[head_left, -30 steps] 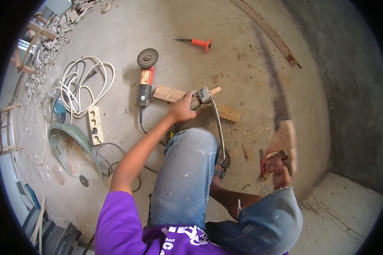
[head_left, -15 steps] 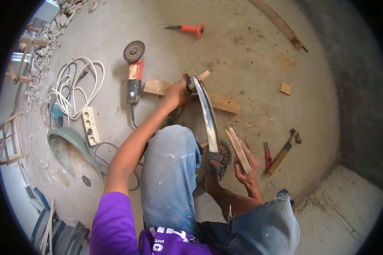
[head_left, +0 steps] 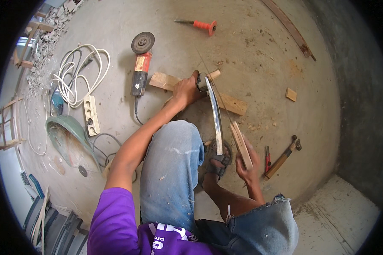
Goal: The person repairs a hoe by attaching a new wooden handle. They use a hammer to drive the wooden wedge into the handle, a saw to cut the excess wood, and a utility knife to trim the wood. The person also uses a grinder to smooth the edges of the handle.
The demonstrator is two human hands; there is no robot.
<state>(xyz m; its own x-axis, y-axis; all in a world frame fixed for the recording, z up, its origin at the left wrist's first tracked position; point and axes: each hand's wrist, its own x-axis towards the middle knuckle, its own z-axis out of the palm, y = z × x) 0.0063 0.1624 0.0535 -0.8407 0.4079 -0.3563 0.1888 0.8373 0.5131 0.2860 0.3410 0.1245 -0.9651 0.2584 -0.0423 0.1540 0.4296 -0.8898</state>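
A bare grey concrete floor (head_left: 251, 51) is being shown from above, with a person in a purple shirt and worn blue jeans crouching on it. A long pale wooden plank (head_left: 236, 103) is lying flat on the floor in front of the knees. A hand saw with a shiny curved metal blade (head_left: 217, 123) is being held at its handle by the left hand (head_left: 187, 90), fingers wrapped fully shut around the grip, the blade running back toward the sandalled foot. A thin flat offcut of pale wood (head_left: 241, 145) is being gripped on edge by the right hand (head_left: 249, 168), fingers closed around its lower end, just beside the blade.

An orange and black angle grinder (head_left: 139, 68) is lying left of the plank, near a coil of white cable (head_left: 78, 72) and a white power strip (head_left: 90, 114). A wooden-handled hammer (head_left: 281, 158) is resting to the right, a red-handled chisel (head_left: 199, 24) farther off, well apart.

The work appears to be between cuts: the offcut is being lifted clear. A next stroke would call for the piece to be steadied against the plank and the blade lined up.
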